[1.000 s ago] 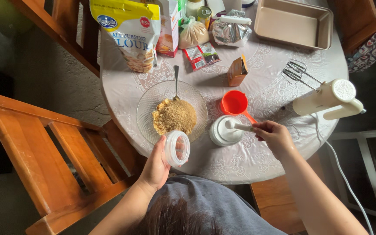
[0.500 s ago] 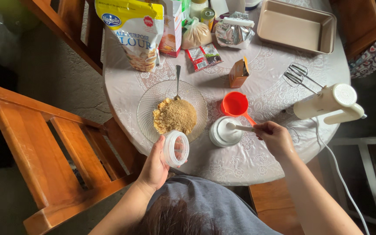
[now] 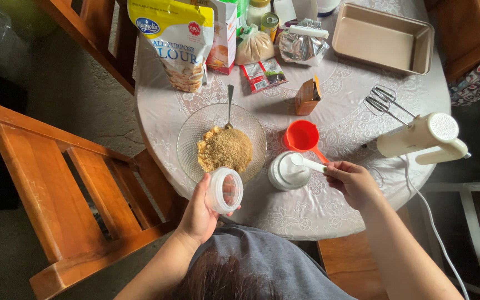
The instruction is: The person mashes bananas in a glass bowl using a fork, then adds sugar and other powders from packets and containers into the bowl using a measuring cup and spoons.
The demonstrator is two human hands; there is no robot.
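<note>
As seen from above: 1 person works at a round counter (image 3: 318,205) under a pale lace cloth.
Left hand (image 3: 200,214): closed around a clear round lid (image 3: 226,190), held off the counter at its near edge.
Right hand (image 3: 353,182): pinched on the handle of a white measuring spoon (image 3: 305,162), its bowl dipped into the open white jar (image 3: 289,171).
Jar position: on the counter, between the glass bowl (image 3: 190,145) and the right hand, just below an orange measuring cup (image 3: 301,135).
Done, as judged: jar uncapped; brown crumbs (image 3: 225,149) and a metal spoon (image 3: 229,105) already in the bowl.
Left, as judged: no white powder shows on the crumbs; hand mixer (image 3: 418,136) and baking pan (image 3: 383,38) lie unused.
Also present: flour bag (image 3: 176,41).
</note>
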